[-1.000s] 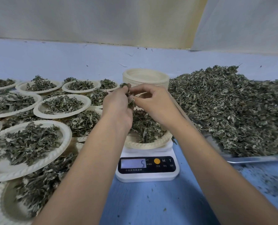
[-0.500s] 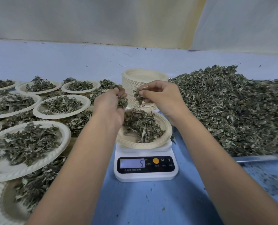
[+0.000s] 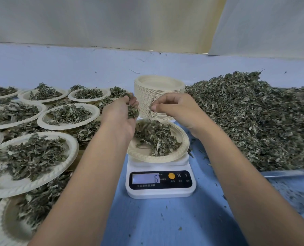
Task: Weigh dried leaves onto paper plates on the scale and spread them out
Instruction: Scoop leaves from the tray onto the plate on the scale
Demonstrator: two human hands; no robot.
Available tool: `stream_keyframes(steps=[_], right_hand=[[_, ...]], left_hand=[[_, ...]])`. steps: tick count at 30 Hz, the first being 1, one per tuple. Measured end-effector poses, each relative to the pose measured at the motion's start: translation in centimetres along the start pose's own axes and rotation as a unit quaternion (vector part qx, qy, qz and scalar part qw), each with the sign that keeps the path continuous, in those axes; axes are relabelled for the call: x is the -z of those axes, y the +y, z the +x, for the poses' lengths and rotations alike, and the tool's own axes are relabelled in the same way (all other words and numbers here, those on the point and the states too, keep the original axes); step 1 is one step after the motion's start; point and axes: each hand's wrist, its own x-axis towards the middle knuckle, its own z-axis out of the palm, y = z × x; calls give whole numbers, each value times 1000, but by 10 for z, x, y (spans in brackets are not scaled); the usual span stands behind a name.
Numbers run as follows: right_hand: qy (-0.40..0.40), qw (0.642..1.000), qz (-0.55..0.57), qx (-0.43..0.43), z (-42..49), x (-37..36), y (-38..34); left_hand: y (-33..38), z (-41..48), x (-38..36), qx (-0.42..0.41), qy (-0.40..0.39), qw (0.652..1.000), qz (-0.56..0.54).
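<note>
So our left hand [image 3: 120, 115] has its fingers curled round a clump of dried leaves [image 3: 132, 110], just above the paper plate [image 3: 183, 139] sitting on the scale [image 3: 159, 190], which reads 6. Our right hand [image 3: 176, 110] pinches a single leaf [image 3: 151, 104] between thumb and fingertip. The plate's got a loose heap [image 3: 154, 137] on it. There's a stack of empty plates [image 3: 158, 89] behind, a big leaf pile [image 3: 254, 118] to the right and filled plates [image 3: 32, 157] on the left.

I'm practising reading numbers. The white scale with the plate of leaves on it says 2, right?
Not quite. In the head view the white scale reads 6, not 2. The rest is right: the plate of leaves does sit on it.
</note>
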Motion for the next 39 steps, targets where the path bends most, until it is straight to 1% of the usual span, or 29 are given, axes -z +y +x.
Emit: stream_keyframes(steps=[6, 14, 18, 21, 24, 27, 31, 35, 39], right_hand=[[26, 1000, 9, 9, 0, 0, 0], [31, 999, -9, -9, 1, 1, 1], [41, 999, 13, 4, 0, -3, 1], [16, 999, 28, 31, -1, -8, -2], [-8, 998, 48, 36, -2, -17, -4], [27, 998, 38, 39, -1, -24, -2], [59, 997, 21, 33, 2, -27, 3], [91, 995, 11, 34, 4, -27, 6], [131, 991, 22, 22, 6, -16, 6]], left_hand=[[-1, -1, -1, 2, -3, 1000, -9], [-6, -1, -4, 0, -5, 999, 38], [-8, -3, -5, 3, -3, 998, 55], [-9, -6, -8, 9, 1, 999, 51], [-11, -11, -13, 7, -6, 999, 42], [-15, -12, -16, 7, -16, 998, 66], [-16, -12, -16, 12, -17, 998, 63], [-16, -11, -14, 1, -19, 999, 39], [-12, -6, -9, -8, -6, 998, 60]])
